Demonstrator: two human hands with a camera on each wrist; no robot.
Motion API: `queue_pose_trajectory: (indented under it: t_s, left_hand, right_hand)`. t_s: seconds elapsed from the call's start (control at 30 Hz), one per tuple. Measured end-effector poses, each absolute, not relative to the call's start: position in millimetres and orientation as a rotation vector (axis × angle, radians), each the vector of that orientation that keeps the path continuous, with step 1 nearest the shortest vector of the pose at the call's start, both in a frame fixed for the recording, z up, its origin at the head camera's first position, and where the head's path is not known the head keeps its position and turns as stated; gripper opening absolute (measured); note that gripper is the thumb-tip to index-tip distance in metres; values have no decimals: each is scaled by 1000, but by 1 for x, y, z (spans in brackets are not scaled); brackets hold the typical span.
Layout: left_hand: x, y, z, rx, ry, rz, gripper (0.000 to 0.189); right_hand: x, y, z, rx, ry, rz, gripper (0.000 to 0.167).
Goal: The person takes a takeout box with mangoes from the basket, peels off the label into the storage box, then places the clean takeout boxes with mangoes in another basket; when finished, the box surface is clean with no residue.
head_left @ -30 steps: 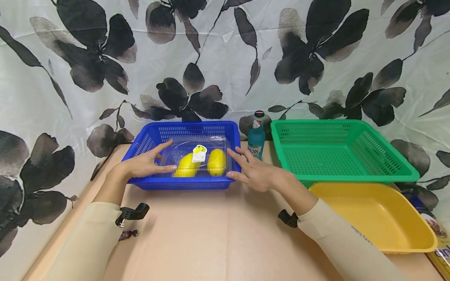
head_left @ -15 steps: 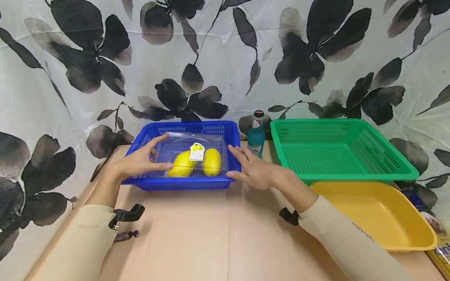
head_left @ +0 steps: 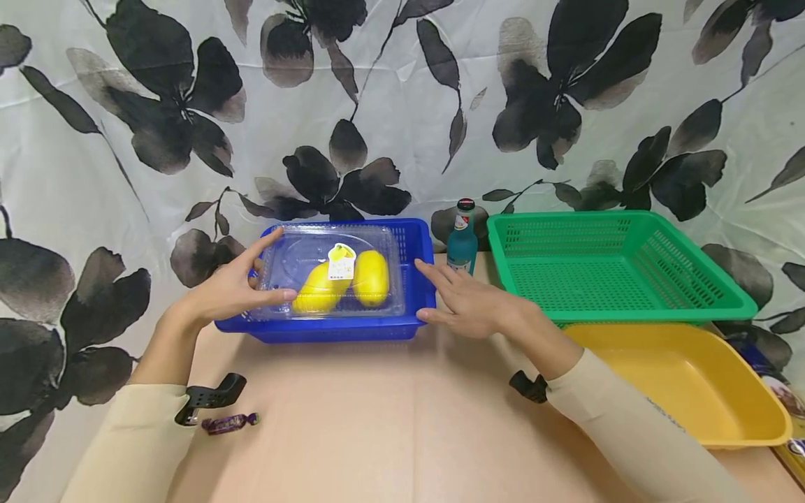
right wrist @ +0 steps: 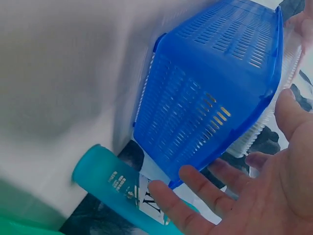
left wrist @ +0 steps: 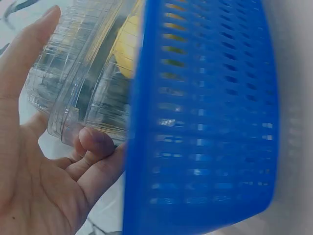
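Observation:
A clear plastic clamshell box [head_left: 295, 258] with two yellow mangoes [head_left: 371, 278] and a paper label sits tilted in the blue basket [head_left: 339, 330], its left part up at the rim. My left hand [head_left: 229, 290] holds the box by its left end. In the left wrist view, curled fingers [left wrist: 95, 142] lie against the box's edge beside the basket wall. My right hand [head_left: 465, 300], fingers spread and nearly straight, is at the basket's right rim with nothing in its grasp. Whether its fingertips touch the rim, I cannot tell.
Behind my right hand stands a teal bottle [head_left: 462, 241]. A green basket [head_left: 604, 286] and a yellow tray [head_left: 679, 391] are on the right, a packet [head_left: 789, 412] beyond the tray. One wrapped candy [head_left: 229, 423] lies near my left wrist. A floral cloth hangs behind.
The box has shifted left and up in the basket, with my left hand moving along. More of the candy shows beside my left wrist. My right hand has stayed almost still by the rim.

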State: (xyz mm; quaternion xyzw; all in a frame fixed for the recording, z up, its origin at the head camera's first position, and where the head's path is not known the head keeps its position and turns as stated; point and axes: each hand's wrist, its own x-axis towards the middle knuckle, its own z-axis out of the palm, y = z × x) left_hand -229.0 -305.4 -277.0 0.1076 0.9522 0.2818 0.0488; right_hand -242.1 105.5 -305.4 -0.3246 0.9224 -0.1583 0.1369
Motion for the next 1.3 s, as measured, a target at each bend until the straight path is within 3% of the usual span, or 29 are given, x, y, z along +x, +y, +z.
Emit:
queue_pose_trajectory:
  t_s: [0.4, 0.83, 1.2, 1.3]
  left_hand:
    - [-211, -309, -261, 408, 2841, 1077, 109]
    - [-190, -289, -258, 592, 2729, 1260, 110]
    - [-178, -274, -264, 787, 2988, 999, 114]
    - [-175, -267, -262, 772, 2836, 1120, 113]
  right_hand:
    - [-231, 123, -292, -956, 2672, -655, 88]
    - [-201, 132, -282, -1062, 2723, -727, 105]
    - [-178, 150, -283, -1031, 2773, -642, 97]
    - [-170, 154, -283, -1033, 2743, -697, 96]
